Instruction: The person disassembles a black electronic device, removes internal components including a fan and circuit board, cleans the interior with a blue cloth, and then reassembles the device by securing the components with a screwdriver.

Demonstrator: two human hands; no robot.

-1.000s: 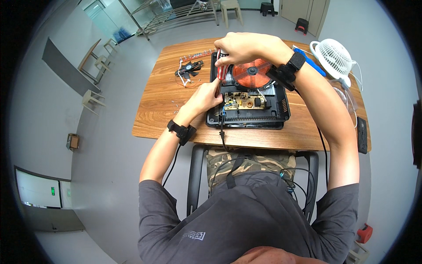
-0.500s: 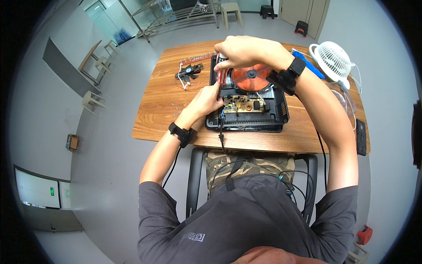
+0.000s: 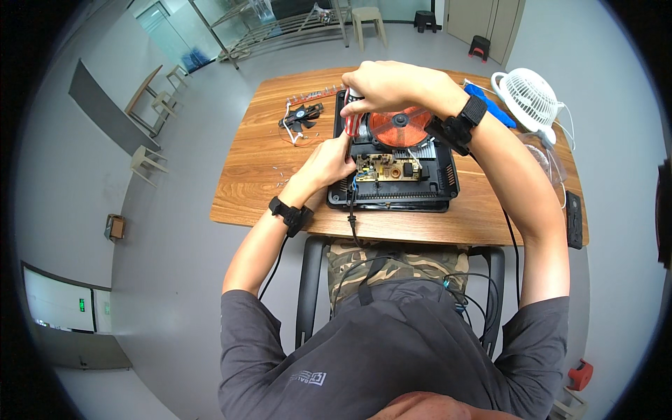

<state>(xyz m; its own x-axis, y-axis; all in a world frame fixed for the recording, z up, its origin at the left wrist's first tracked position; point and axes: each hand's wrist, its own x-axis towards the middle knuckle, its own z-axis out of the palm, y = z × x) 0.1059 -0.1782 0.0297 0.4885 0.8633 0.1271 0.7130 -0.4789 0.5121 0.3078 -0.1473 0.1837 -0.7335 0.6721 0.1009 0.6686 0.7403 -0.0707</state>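
An opened induction cooker base (image 3: 413,194), black plastic, lies on the wooden table with its inside facing up. It holds a round copper-coloured coil (image 3: 400,129) at the back and a tan circuit board (image 3: 385,168) nearer me. My right hand (image 3: 380,84) is closed from above around the red-and-white striped handle of a screwdriver (image 3: 353,124), held upright over the base's left side. My left hand (image 3: 330,162) is closed at the screwdriver's lower end, its fingers around the shaft beside the board. The screwdriver's tip is hidden by the left hand.
A small black fan (image 3: 302,117) with wires and several loose screws (image 3: 281,175) lie to the left. A white desk fan (image 3: 526,98), a blue object (image 3: 491,105) and a black strip-shaped object (image 3: 574,220) are on the right. A power cord (image 3: 352,220) hangs over the front edge.
Both hands stay at the screwdriver in nearly the same place. The right hand and wrist have shifted very slightly; the cooker base has not visibly moved.
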